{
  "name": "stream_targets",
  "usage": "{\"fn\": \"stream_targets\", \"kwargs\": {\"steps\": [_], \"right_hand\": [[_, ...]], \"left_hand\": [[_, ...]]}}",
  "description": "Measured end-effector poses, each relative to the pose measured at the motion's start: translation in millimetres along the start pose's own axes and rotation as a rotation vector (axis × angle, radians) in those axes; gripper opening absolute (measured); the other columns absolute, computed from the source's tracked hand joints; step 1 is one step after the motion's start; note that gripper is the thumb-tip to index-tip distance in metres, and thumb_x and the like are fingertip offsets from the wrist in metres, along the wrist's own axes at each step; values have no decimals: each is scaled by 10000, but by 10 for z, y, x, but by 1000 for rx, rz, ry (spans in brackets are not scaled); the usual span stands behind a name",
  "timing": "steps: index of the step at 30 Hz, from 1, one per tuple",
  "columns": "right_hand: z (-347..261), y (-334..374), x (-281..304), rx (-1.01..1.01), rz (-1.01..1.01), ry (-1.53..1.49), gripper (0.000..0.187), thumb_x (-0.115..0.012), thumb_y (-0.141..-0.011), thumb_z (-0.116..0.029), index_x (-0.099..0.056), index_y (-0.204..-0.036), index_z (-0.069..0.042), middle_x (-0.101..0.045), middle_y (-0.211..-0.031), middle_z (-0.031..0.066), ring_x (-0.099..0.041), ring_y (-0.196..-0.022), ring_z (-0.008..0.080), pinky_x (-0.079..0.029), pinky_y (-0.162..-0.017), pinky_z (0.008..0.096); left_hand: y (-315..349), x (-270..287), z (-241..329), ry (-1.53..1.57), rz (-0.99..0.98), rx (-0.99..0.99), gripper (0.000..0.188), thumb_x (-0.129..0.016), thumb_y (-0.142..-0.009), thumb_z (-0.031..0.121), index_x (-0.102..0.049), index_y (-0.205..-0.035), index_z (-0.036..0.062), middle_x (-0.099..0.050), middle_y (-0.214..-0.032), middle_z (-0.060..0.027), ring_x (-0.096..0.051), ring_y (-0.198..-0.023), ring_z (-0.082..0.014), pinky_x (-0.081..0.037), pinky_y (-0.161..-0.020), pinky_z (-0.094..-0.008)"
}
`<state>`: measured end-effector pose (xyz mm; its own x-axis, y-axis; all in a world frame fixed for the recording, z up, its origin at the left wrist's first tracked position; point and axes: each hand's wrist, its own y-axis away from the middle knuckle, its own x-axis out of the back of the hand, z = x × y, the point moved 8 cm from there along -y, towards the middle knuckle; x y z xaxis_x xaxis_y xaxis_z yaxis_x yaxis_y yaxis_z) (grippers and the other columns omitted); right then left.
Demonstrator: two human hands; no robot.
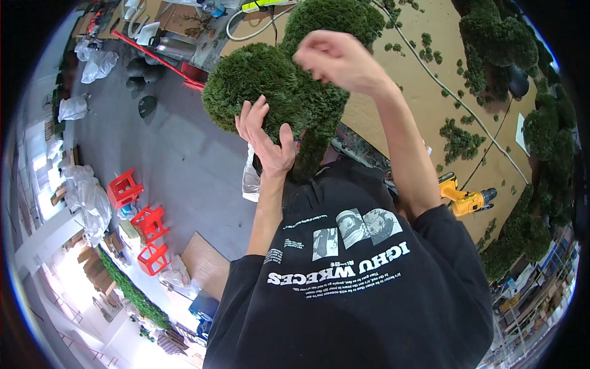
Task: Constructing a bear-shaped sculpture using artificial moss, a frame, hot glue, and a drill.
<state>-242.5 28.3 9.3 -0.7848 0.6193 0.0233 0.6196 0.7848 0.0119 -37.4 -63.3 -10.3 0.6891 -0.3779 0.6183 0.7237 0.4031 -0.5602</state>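
Note:
In front of me is a large clump of dark green foliage (249, 77), made of rounded, moss-like heads. My left hand (265, 136) rests against the near side of its left head, fingers spread and thumb apart. Over the clump's right side is my right hand (335, 58), its fingers curled together and slightly blurred. Anything pinched in those fingers is too small or hidden to see. Another rounded green head (335, 24) lies just beyond the right hand. A narrower strip of the same greenery (313, 144) hangs down toward my shirt.
A brown tabletop (381, 117) holds scattered green sprigs (461, 140), a pale cable (442, 83) and a yellow cordless drill (468, 200). More bushy greenery (501, 40) lines its right side. Red stools (149, 223) stand on the grey floor to the left. A red bar (153, 58) borders the far table.

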Motion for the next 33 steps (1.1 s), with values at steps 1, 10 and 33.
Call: {"fn": "stream_targets", "kwargs": {"steps": [1,10,33], "right_hand": [[131,78,183,-125,93,24,358,-641,-1029,-367,-677,-969,-16,-650,-786,19,-608,-692,97,-491,-613,264],[597,288,-484,-313,-235,402,874,-526,-957,-754,-717,-982,98,-696,-826,226,-686,-757,313,-540,-727,433],[1293,539,1205,-136,475,-243,354,-499,-1089,-259,-611,-827,-48,-573,-740,32,-574,-678,131,-471,-627,297]], "left_hand": [[14,-25,50,-8,-3,-4,543,-625,-876,149,-490,-1389,33,-569,-1470,-165,-392,-1453,-409,-174,-1245,-564],[55,-98,99,-54,0,-48,551,-613,-894,170,-473,-1404,18,-557,-1471,-180,-392,-1450,-406,-175,-1245,-573],[9,-47,52,-42,16,-40,555,-614,-881,218,-484,-1385,26,-558,-1469,-163,-400,-1452,-390,-167,-1246,-570]]}}
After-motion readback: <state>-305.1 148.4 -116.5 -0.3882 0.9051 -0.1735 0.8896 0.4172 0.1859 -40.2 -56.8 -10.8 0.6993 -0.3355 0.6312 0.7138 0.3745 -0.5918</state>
